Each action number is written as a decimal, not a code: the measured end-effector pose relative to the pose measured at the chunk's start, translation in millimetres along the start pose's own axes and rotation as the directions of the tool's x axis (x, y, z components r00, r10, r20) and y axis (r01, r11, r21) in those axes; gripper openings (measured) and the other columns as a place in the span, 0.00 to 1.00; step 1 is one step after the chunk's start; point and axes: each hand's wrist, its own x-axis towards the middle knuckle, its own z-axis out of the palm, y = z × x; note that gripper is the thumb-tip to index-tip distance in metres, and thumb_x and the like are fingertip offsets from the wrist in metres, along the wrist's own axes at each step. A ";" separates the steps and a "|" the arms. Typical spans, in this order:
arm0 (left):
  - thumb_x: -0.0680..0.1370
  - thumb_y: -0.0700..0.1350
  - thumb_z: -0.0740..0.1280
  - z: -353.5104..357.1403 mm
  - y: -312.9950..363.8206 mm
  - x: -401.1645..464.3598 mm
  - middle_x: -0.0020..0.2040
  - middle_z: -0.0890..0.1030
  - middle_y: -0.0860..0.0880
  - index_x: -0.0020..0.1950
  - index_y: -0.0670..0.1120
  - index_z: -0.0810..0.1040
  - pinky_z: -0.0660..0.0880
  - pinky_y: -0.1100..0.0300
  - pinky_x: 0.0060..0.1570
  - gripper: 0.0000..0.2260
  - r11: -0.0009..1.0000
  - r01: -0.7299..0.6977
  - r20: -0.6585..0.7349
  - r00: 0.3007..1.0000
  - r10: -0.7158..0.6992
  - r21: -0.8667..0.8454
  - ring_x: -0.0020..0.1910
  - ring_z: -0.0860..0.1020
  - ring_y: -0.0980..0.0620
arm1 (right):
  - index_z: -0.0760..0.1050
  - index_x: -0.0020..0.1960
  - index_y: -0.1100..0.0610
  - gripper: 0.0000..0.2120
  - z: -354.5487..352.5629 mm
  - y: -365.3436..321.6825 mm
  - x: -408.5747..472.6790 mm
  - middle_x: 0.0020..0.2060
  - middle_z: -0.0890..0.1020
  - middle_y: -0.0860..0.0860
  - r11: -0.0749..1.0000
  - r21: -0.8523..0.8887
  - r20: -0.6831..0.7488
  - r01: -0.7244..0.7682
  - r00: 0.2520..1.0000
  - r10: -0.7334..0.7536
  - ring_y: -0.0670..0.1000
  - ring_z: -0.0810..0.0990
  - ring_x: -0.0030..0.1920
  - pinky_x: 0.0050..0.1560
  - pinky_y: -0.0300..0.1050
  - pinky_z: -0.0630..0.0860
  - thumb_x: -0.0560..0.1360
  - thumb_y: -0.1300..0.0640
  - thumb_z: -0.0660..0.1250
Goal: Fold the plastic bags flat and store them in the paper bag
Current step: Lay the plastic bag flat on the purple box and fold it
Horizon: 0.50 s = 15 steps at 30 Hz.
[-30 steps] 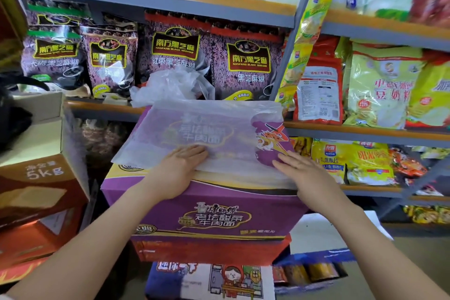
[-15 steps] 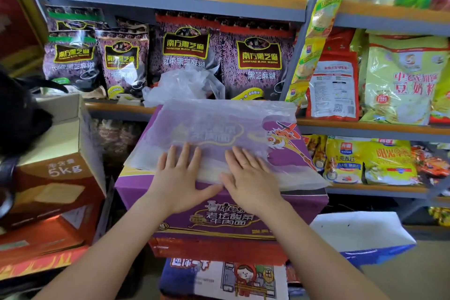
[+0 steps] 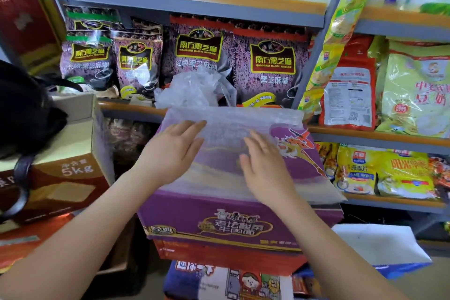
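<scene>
Behind our hands, grey metal shelves (image 3: 170,3) carry rows of purple-and-black sesame paste packets (image 3: 198,56) and, further right, yellow and red pouches. From the head camera, a purple cardboard noodle box (image 3: 233,221) stands in front of us on a stack of other cartons, and its top serves as our working surface. We have a translucent, frosted plastic bag (image 3: 226,134) spread flat across that top; its far edge reaches the back of the box and its near right corner hangs a little over the side.

Our left hand (image 3: 170,151) lies flat on the left part of the bag, fingers straight and pointing away from us. Our right hand (image 3: 261,165) lies flat just beside it on the middle of the bag, fingers straight as well; neither grips anything.

More crumpled clear plastic bags (image 3: 194,90) sit heaped on the shelf just beyond the box. A white paper bag with blue sides (image 3: 379,246) stands low to our right, beside the stack. At left, a brown carton marked 5kg (image 3: 70,175) bears something black.
</scene>
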 end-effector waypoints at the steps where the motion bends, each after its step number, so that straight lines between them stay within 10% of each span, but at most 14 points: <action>1: 0.74 0.63 0.41 3.4 -7.2 10.7 0.69 0.69 0.41 0.71 0.42 0.65 0.67 0.47 0.63 0.36 0.998 -0.010 0.047 0.999 0.007 0.059 0.66 0.70 0.40 | 0.56 0.74 0.61 0.24 7.7 -10.0 16.6 0.76 0.53 0.55 0.999 -0.010 0.078 0.036 0.996 -0.035 0.54 0.51 0.76 0.74 0.48 0.47 0.81 0.51 0.50; 8: 0.47 0.81 0.29 27.9 -40.1 -1.9 0.77 0.43 0.43 0.76 0.45 0.42 0.42 0.54 0.73 0.64 0.976 0.027 0.441 0.889 -0.122 0.216 0.76 0.44 0.46 | 0.42 0.77 0.58 0.34 40.2 3.8 47.2 0.77 0.45 0.54 0.968 -0.226 0.365 -0.111 0.912 0.190 0.52 0.45 0.77 0.75 0.48 0.43 0.79 0.39 0.42; 12: 0.61 0.79 0.40 17.6 -58.0 23.7 0.70 0.67 0.42 0.72 0.47 0.62 0.66 0.48 0.66 0.51 0.996 0.044 0.311 0.948 -0.065 0.074 0.68 0.65 0.40 | 0.50 0.76 0.61 0.31 20.3 12.3 52.5 0.77 0.51 0.56 0.914 -0.317 0.241 -0.252 0.911 0.335 0.55 0.52 0.76 0.74 0.52 0.51 0.80 0.42 0.44; 15: 0.75 0.58 0.47 31.3 -72.1 71.0 0.61 0.76 0.38 0.63 0.38 0.73 0.74 0.41 0.54 0.30 1.000 -0.029 0.101 0.995 0.028 0.008 0.58 0.74 0.35 | 0.56 0.74 0.60 0.25 31.1 -5.7 94.9 0.76 0.53 0.55 0.974 -0.207 0.088 -0.091 0.990 0.111 0.54 0.53 0.76 0.73 0.50 0.53 0.81 0.47 0.47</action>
